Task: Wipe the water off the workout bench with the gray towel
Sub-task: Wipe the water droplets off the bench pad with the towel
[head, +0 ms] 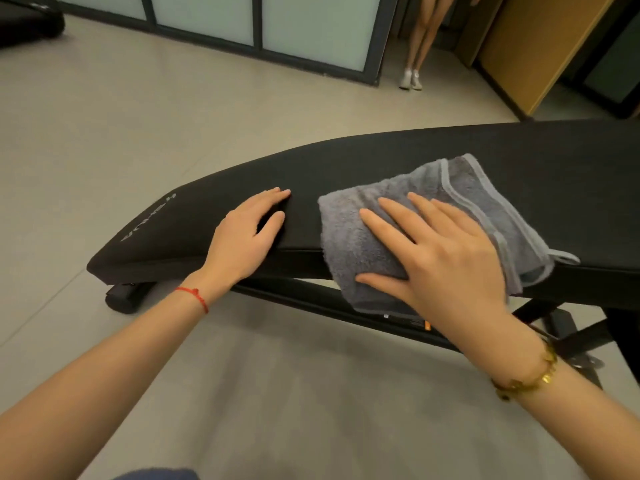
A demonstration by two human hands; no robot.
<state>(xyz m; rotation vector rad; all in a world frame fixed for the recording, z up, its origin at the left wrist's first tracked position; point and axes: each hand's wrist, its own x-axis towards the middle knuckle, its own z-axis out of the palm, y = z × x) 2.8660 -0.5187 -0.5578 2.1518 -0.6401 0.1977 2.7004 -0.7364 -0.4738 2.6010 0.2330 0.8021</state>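
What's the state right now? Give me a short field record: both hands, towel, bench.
left hand: bare, flat on the bench pad, beside the towel, not touching it
right hand: palm down, fingers spread, pressing the gray towel
gray towel: folded, on the pad, near edge draped over the side
workout bench: black pad; water not discernible

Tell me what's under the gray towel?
The black workout bench pad is under the gray towel, and the right hand lies flat on top. Any water beneath it is hidden by the cloth.
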